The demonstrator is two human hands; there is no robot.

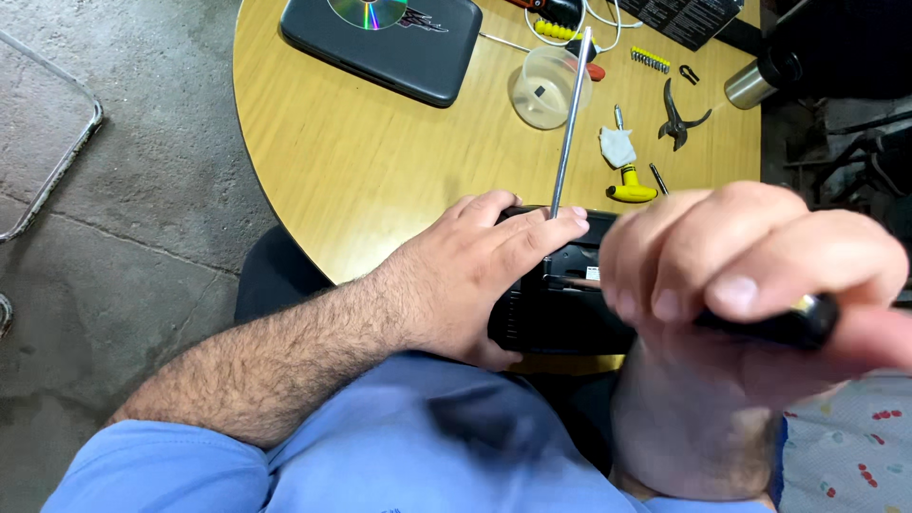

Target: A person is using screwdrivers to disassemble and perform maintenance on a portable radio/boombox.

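My left hand (480,266) grips the left end of a black radio-like device (560,304) that rests at the near edge of the round wooden table (380,161). A long silver antenna (570,123) stands up from the device, next to my left fingertips. My right hand (741,275), close to the camera and blurred, is closed around a dark tool handle with a silver end (807,318). It hovers over the right part of the device and hides it.
On the table lie a dark case (399,57) with a shiny disc (369,11) on it, a clear plastic cup (546,87), pliers (679,119), a yellow-handled screwdriver (629,185), a white rag (617,145), a yellow bit strip (651,59) and a steel flask (755,84). Concrete floor lies left.
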